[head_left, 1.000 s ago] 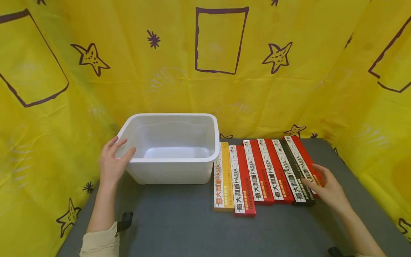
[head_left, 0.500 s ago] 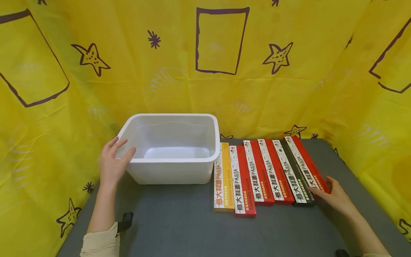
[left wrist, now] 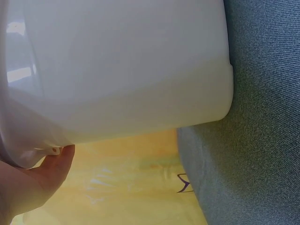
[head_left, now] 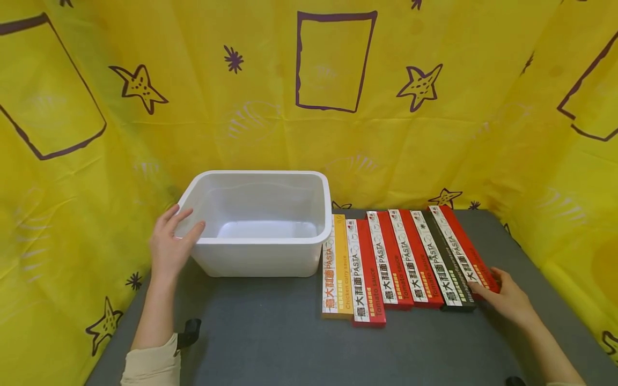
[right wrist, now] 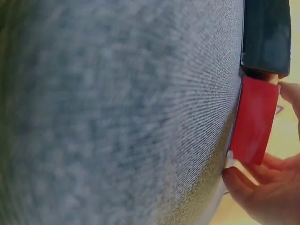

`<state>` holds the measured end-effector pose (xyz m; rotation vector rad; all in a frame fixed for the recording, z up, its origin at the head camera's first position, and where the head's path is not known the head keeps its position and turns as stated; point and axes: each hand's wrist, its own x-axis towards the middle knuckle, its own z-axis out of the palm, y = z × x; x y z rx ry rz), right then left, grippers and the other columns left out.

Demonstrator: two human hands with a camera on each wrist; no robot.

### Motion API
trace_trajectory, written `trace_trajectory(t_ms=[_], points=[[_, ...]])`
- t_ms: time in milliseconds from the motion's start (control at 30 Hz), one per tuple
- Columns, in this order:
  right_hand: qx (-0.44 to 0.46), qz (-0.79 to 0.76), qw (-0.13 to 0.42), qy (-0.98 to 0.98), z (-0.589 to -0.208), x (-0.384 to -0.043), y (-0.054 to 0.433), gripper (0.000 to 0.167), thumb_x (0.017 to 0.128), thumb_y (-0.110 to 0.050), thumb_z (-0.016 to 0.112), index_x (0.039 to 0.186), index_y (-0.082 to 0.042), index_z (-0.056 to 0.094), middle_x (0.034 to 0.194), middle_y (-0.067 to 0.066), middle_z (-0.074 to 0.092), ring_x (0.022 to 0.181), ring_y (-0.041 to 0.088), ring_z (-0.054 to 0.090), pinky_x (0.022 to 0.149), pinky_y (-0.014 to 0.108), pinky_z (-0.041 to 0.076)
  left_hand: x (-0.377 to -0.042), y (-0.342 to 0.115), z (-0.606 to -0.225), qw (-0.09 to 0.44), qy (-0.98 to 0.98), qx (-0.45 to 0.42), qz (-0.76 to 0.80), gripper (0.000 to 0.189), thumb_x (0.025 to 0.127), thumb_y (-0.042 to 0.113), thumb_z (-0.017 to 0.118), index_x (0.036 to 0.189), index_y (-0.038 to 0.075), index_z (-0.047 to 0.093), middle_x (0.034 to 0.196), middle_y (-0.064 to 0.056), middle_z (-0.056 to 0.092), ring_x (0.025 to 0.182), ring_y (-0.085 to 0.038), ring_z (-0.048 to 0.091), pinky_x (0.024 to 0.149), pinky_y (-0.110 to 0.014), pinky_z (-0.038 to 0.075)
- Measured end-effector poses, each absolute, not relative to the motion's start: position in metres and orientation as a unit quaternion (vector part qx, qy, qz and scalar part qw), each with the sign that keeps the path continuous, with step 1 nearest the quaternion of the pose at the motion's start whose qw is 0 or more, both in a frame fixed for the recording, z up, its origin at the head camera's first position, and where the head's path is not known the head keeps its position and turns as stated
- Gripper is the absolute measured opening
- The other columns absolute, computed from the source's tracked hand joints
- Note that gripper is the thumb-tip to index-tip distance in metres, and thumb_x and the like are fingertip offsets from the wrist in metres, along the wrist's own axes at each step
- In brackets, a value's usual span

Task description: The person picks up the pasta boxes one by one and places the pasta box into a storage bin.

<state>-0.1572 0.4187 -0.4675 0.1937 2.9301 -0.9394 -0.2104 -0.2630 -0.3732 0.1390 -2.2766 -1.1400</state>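
A yellow fabric backdrop [head_left: 270, 142] printed with dark starfish and frames is hung around a dark grey, cloth-textured table [head_left: 270, 343]. A white, rounded-rectangular plastic tub [head_left: 256, 261] is stood upright toward the rear left. To its right, slim oblong pasta boxes are laid flat in a row: one yellow-and-white box [head_left: 341, 271], its far end partly hidden by the tub's rim; three red-and-white boxes [head_left: 390, 262]; one black-and-white box [head_left: 446, 262]; and, at the right end, a red box with a white panel [head_left: 462, 244]. The tub's left rim is grasped by the left hand [head_left: 170, 244], thumb set over it. The near end of the rightmost red box is grasped by the right hand [head_left: 509, 300], between thumb and fingers.
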Motion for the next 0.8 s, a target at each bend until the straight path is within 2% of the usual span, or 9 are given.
trace_trajectory(t_ms=[133,567,800], points=[[0.070,-0.288,0.002,0.955,-0.4669,-0.1573,0.4192,0.089,0.094,-0.044,0.057,0.139,0.023,0.020,0.134,0.046,0.033,0.116,0.060,0.038,0.089,0.067,0.035,-0.2108,-0.2631,-0.3739,0.285,-0.855,0.054,-0.431,0.044,0.085,0.021,0.071,0.123,0.000,0.065,0.144,-0.014,0.048,0.134,-0.038,0.039,0.107,-0.057,0.029],[0.029,-0.276,0.007,0.961,-0.4762,-0.1638,0.4238,0.086,0.087,-0.030,0.066,0.134,0.026,0.021,0.119,0.047,0.041,0.104,0.058,0.048,0.083,0.063,0.041,-0.2097,-0.2640,-0.3742,0.290,-0.854,0.054,-0.429,0.044,0.084,0.021,0.071,0.122,0.000,0.066,0.143,-0.014,0.049,0.133,-0.038,0.040,0.107,-0.056,0.029],[0.047,-0.269,0.017,0.962,-0.4754,-0.1635,0.4253,0.088,0.087,-0.035,0.067,0.134,0.024,0.023,0.121,0.047,0.041,0.104,0.058,0.048,0.083,0.063,0.041,-0.2098,-0.2635,-0.3737,0.291,-0.854,0.055,-0.428,0.044,0.084,0.021,0.071,0.122,0.000,0.066,0.143,-0.014,0.049,0.133,-0.038,0.040,0.107,-0.056,0.029]])
